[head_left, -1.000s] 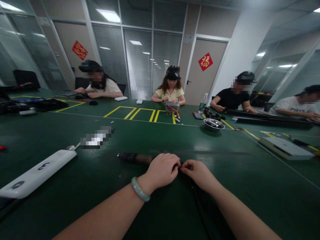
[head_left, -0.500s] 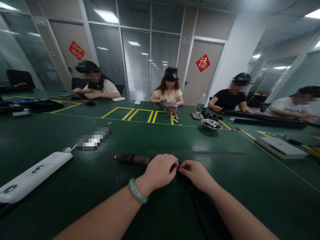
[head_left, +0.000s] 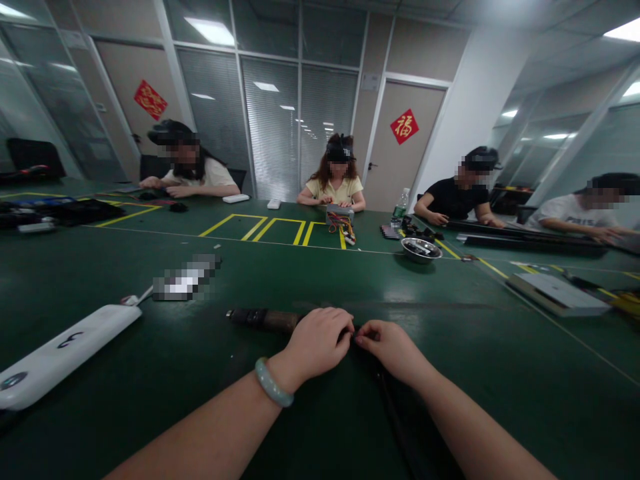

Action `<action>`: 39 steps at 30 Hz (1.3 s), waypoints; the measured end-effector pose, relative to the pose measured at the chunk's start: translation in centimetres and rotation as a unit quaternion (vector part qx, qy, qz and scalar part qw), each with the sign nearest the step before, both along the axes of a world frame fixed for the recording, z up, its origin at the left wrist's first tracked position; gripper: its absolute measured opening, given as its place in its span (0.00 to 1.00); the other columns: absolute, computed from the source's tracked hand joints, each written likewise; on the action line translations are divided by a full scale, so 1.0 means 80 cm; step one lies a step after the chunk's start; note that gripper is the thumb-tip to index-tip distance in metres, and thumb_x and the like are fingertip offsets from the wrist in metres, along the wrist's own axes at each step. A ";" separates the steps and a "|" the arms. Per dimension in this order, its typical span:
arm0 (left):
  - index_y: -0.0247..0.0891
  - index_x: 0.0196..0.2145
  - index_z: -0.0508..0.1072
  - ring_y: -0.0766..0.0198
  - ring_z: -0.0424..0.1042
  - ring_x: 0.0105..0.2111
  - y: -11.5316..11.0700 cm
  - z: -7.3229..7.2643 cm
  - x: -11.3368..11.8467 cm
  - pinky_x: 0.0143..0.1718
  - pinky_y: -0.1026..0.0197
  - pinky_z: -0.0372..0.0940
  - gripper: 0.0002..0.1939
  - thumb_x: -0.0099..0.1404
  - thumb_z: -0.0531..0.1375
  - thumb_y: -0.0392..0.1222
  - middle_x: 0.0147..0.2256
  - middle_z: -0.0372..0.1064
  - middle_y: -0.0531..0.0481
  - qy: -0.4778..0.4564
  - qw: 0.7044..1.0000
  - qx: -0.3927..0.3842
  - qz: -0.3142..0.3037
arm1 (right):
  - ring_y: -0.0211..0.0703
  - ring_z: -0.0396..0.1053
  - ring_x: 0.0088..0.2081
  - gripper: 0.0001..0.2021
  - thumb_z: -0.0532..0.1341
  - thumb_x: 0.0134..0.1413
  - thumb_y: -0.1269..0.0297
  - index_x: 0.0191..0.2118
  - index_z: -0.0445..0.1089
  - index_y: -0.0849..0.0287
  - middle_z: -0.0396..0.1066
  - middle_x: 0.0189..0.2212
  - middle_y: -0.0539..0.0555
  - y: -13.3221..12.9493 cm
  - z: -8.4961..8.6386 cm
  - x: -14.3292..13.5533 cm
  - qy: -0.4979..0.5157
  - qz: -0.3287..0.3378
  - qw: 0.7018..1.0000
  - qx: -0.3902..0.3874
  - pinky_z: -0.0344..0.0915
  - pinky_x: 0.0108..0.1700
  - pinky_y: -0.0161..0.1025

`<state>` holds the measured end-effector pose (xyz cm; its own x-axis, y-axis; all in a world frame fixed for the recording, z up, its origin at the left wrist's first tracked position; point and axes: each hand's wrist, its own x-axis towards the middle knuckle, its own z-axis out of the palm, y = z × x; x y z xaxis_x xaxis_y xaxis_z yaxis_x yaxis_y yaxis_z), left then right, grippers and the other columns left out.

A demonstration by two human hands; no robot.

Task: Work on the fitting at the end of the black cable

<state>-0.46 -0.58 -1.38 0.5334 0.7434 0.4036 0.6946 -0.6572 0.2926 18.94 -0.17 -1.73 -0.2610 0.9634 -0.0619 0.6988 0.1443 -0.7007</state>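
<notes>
A dark, cylindrical screwdriver-like tool (head_left: 280, 321) with a brown middle and a metal tip lies crosswise on the green table, tip to the left. My left hand (head_left: 320, 343), a pale green bangle on its wrist, curls over its rear end, which the fingers hide. Facing it, my right hand (head_left: 385, 343) is closed in a pinch, its fingertips nearly meeting the left ones. What the right fingertips hold is too small and dark to tell. A black cord (head_left: 393, 413) runs from under the hands toward me.
Left of my hands are a white power bank-like device (head_left: 65, 360) and a blurred-out phone-shaped object (head_left: 185, 280). Farther off stand a metal bowl (head_left: 421, 252), a box with coloured wires (head_left: 340, 217) and a flat grey box (head_left: 557, 293). Several people sit across the green table (head_left: 280, 273).
The view has shifted slightly. My two hands stay in nearly the same place at the tool's rear end, with only a small movement of the fingertips.
</notes>
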 end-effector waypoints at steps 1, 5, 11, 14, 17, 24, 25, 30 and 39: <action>0.40 0.38 0.70 0.59 0.69 0.43 0.000 0.000 0.000 0.48 0.54 0.61 0.05 0.64 0.55 0.37 0.41 0.70 0.50 -0.002 1.000 -0.001 0.000 | 0.40 0.70 0.32 0.09 0.59 0.53 0.61 0.33 0.75 0.58 0.76 0.29 0.51 0.000 0.000 0.000 0.000 0.001 1.000 0.000 0.59 0.33 0.34; 0.40 0.39 0.70 0.59 0.69 0.41 0.000 0.001 0.000 0.45 0.55 0.63 0.06 0.64 0.56 0.38 0.40 0.70 0.50 -0.006 1.000 -0.006 0.004 | 0.40 0.70 0.31 0.09 0.59 0.54 0.61 0.33 0.75 0.58 0.75 0.29 0.50 -0.001 -0.001 0.001 0.005 0.002 1.000 0.006 0.58 0.32 0.34; 0.40 0.37 0.70 0.59 0.69 0.43 0.000 0.001 0.000 0.48 0.54 0.62 0.05 0.66 0.55 0.39 0.42 0.70 0.50 0.008 1.000 0.000 0.002 | 0.39 0.69 0.30 0.09 0.59 0.53 0.61 0.33 0.75 0.57 0.75 0.29 0.50 -0.004 0.004 -0.001 -0.003 -0.004 1.000 -0.001 0.58 0.31 0.34; 0.39 0.37 0.70 0.59 0.69 0.44 0.000 0.001 -0.001 0.49 0.54 0.62 0.07 0.67 0.53 0.39 0.43 0.70 0.49 0.009 1.000 -0.002 -0.003 | 0.39 0.69 0.30 0.08 0.59 0.53 0.61 0.33 0.75 0.57 0.75 0.29 0.49 -0.004 0.005 -0.001 0.001 -0.005 1.000 -0.001 0.58 0.31 0.34; 0.39 0.38 0.70 0.60 0.69 0.44 0.001 0.001 0.000 0.49 0.54 0.62 0.08 0.68 0.51 0.38 0.43 0.70 0.50 0.008 1.000 -0.004 -0.003 | 0.39 0.69 0.30 0.08 0.59 0.53 0.61 0.33 0.75 0.56 0.75 0.29 0.49 -0.002 0.002 -0.001 0.003 -0.004 1.000 0.000 0.58 0.31 0.34; 0.40 0.38 0.70 0.59 0.69 0.43 0.001 -0.001 0.000 0.47 0.54 0.62 0.05 0.66 0.55 0.39 0.41 0.70 0.50 0.009 1.000 0.005 0.005 | 0.39 0.69 0.30 0.08 0.59 0.52 0.61 0.33 0.74 0.57 0.75 0.28 0.49 0.000 -0.003 0.000 0.006 -0.003 1.000 0.003 0.58 0.31 0.34; 0.39 0.37 0.70 0.59 0.69 0.43 0.001 -0.001 0.000 0.48 0.54 0.62 0.05 0.66 0.55 0.39 0.41 0.70 0.49 0.012 1.000 0.006 0.003 | 0.39 0.69 0.30 0.08 0.59 0.53 0.61 0.33 0.74 0.57 0.75 0.28 0.49 0.000 -0.002 0.000 0.005 -0.002 1.000 0.004 0.58 0.31 0.34; 0.39 0.37 0.70 0.59 0.69 0.43 0.001 -0.002 0.000 0.49 0.53 0.62 0.06 0.67 0.54 0.39 0.41 0.70 0.49 0.008 1.000 0.006 0.001 | 0.40 0.69 0.30 0.09 0.59 0.53 0.61 0.33 0.75 0.58 0.75 0.29 0.51 -0.002 0.001 -0.001 0.001 -0.001 1.000 0.004 0.59 0.32 0.34; 0.40 0.39 0.70 0.59 0.69 0.43 0.002 -0.001 0.000 0.49 0.53 0.62 0.06 0.67 0.54 0.39 0.42 0.70 0.49 -0.002 1.000 0.005 0.004 | 0.39 0.69 0.30 0.08 0.59 0.53 0.61 0.34 0.75 0.58 0.75 0.29 0.50 -0.001 -0.002 0.001 0.006 0.001 1.000 -0.002 0.59 0.32 0.34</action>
<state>-0.47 -0.44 -1.43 0.5258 0.7439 0.4125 0.6986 -0.6543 0.2896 19.06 -0.24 -1.86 -0.2641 0.9625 -0.0622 0.6902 0.1436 -0.7092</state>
